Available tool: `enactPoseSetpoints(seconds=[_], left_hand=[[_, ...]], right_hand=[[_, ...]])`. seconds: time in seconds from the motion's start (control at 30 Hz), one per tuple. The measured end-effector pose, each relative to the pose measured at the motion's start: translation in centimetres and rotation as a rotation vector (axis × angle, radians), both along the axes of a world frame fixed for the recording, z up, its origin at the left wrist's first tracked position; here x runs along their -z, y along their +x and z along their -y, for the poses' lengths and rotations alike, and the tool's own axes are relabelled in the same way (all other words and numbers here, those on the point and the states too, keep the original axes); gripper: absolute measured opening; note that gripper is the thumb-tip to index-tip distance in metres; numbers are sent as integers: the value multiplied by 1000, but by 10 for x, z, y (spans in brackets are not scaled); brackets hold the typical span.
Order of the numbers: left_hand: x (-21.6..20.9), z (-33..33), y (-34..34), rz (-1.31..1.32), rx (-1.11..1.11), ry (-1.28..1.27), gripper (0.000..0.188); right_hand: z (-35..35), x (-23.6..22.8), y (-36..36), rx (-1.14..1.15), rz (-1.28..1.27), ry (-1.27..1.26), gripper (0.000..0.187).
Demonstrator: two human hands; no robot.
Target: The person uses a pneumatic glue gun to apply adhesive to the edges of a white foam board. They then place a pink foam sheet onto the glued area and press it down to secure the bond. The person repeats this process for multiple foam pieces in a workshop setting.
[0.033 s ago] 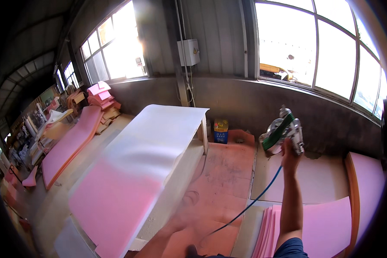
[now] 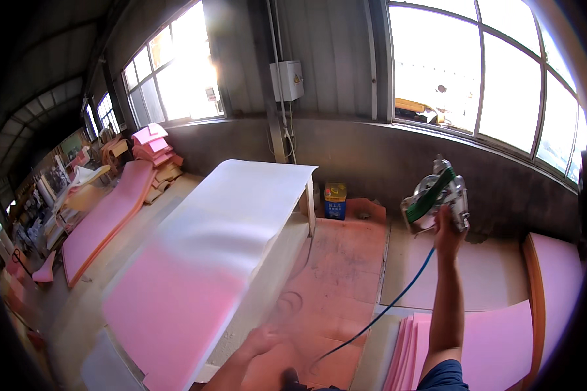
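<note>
Raised at the right, my right hand is closed around a metal spray gun with a green piece along its side. A thin blue hose runs down from it toward the floor. Low in the middle, my left hand hovers near the right edge of the pink foam sheet; its fingers are blurred by haze or motion. That sheet lies on a long table, and its far part looks whitish and glossy.
More pink foam sheets are stacked at the lower right. A blue and yellow can stands by the wall. Reddish sheeting covers the floor beside the table. Foam pieces pile up at the far left, near a long curved sheet.
My right hand and the spray gun have shifted a little to the right. My left hand has come up further into view beside the table.
</note>
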State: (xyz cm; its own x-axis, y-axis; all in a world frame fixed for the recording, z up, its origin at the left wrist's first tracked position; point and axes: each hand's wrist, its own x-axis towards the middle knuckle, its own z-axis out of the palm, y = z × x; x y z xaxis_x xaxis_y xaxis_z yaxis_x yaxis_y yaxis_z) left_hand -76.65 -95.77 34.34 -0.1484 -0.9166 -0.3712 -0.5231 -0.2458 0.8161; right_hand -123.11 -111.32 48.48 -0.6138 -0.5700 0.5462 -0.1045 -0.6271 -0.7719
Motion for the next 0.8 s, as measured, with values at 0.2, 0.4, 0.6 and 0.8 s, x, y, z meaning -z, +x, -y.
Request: enactPoseSetpoints(seconds=[0.2, 0.4, 0.6, 0.8], left_hand=[[118, 24, 186, 709, -411, -7, 84], [210, 109, 240, 896, -522, 63, 133], [223, 176, 191, 1068, -419, 312, 141], [253, 162, 211, 959, -458, 153, 131]], right_hand=[[57, -52, -34, 246, -98, -161, 22], [145, -65, -3, 257, -98, -211, 15], [211, -27, 34, 161, -306, -146, 22], [275, 12, 120, -56, -297, -86, 30]])
